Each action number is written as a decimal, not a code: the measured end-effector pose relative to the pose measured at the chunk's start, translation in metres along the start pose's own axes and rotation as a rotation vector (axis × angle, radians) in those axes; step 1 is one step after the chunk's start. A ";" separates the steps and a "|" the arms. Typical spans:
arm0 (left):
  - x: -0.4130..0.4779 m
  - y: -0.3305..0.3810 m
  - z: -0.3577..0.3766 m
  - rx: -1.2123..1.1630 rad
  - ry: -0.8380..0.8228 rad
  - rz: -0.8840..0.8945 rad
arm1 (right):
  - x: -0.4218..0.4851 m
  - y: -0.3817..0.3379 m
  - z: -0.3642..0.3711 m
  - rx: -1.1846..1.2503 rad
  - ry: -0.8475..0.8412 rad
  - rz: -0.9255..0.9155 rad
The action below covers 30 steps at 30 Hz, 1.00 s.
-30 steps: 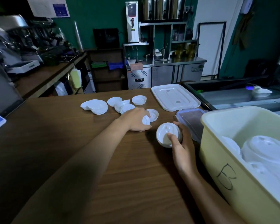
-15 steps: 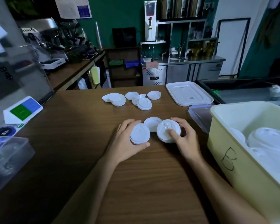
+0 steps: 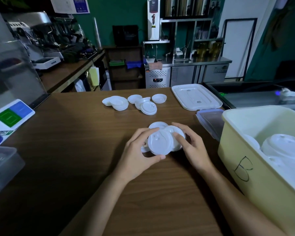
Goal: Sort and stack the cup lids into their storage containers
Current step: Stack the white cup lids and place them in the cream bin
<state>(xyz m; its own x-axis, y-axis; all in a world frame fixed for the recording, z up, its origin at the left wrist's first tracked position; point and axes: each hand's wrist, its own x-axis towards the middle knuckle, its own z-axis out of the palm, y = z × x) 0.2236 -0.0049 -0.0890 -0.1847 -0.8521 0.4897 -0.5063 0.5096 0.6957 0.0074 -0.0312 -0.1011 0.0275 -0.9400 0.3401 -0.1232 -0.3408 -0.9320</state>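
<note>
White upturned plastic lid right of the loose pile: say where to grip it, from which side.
Pinch the rim of the white upturned plastic lid from above, at its right side: it seems to lie hollow side up, with bare wooden table there.

Walls: dark green wall (image 3: pixel 126 11), posted notice (image 3: pixel 66 4) | Foreground: brown wood-grain table (image 3: pixel 75 150) | Left: wooden side counter (image 3: pixel 71 67) bearing espresso machine (image 3: pixel 32 29) | Rear: stainless under-counter cabinet (image 3: pixel 194 75), metal shelf rack (image 3: pixel 186 19) above it, white wall dispenser (image 3: pixel 153 19) | Right: black-framed white panel (image 3: pixel 238 48) | Light: dim throughout.
</note>
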 end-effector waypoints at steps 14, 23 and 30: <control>-0.004 0.005 0.011 0.059 -0.066 0.071 | -0.011 -0.016 0.010 0.062 -0.144 -0.012; 0.002 -0.028 -0.018 0.230 0.063 -0.224 | -0.005 -0.011 0.004 0.065 0.017 0.013; 0.003 -0.031 -0.016 0.181 0.114 -0.277 | -0.006 -0.011 0.003 0.093 0.012 0.044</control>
<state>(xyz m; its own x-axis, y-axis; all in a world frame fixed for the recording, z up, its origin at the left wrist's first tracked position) 0.2522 -0.0209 -0.1008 0.0704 -0.9310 0.3581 -0.6671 0.2230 0.7108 0.0113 -0.0215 -0.0932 0.0126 -0.9539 0.2999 -0.0310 -0.3002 -0.9534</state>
